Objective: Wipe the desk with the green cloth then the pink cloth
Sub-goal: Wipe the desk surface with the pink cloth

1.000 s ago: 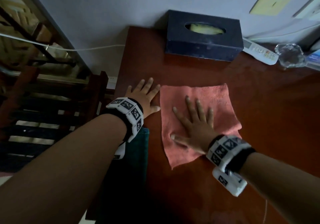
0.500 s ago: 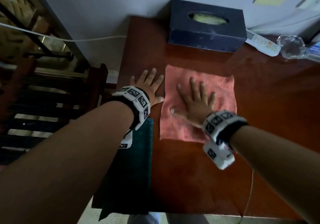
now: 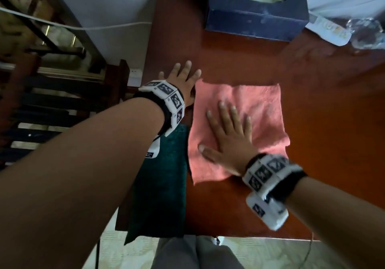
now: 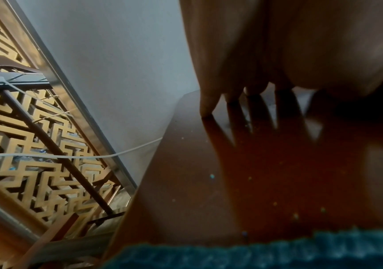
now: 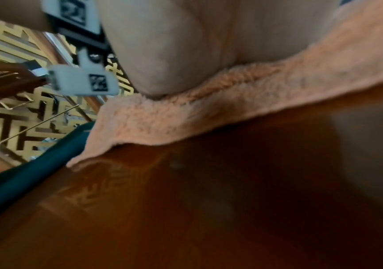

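The pink cloth (image 3: 264,110) lies spread flat on the red-brown desk (image 3: 323,143). My right hand (image 3: 227,131) presses down on it with fingers straight and spread. In the right wrist view the palm sits on the pink cloth (image 5: 231,112). My left hand (image 3: 183,79) lies flat on the bare desk near its left edge, just beside the pink cloth, fingers spread. The dark green cloth (image 3: 162,185) lies folded along the desk's left front, under my left forearm, and shows as the green cloth (image 4: 277,253) at the bottom of the left wrist view.
A dark blue tissue box (image 3: 256,10) stands at the back of the desk by the wall. A white remote (image 3: 329,31) and a glass object (image 3: 364,33) lie at the back right. A white cable (image 3: 83,26) runs along the wall on the left.
My right hand has slid the pink cloth away from me and then back toward me and to the right. The left hand stays flat in place.
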